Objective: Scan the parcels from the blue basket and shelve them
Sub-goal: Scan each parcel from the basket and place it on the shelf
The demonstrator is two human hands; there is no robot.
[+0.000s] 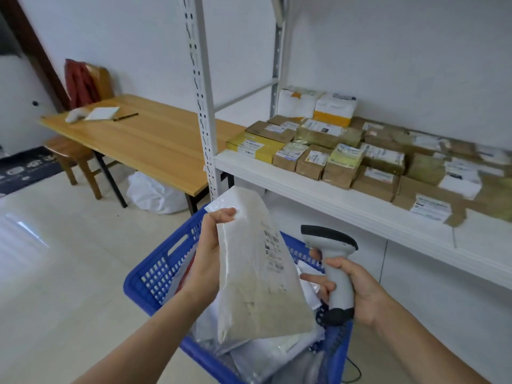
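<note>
— Above the basket (155, 275), what is the left hand (207, 252) doing?
— It is gripping a white parcel (257, 278) by its left edge, with the thumb pressing on the front near the top and the fingers lying behind. The parcel is standing nearly upright, its label showing toward the right side.
— And the right hand (357, 289)?
— It is curling round the handle of the scanner (329, 236). The scanner head is pointing left toward the parcel, near it but apart.
— Where are the other parcels lying?
— White bags (271, 353) are lying in the basket beneath both hands. Brown boxes (313, 159) are sitting in rows on the shelf (277, 176) at right. A table (149, 139) is standing behind at left.
</note>
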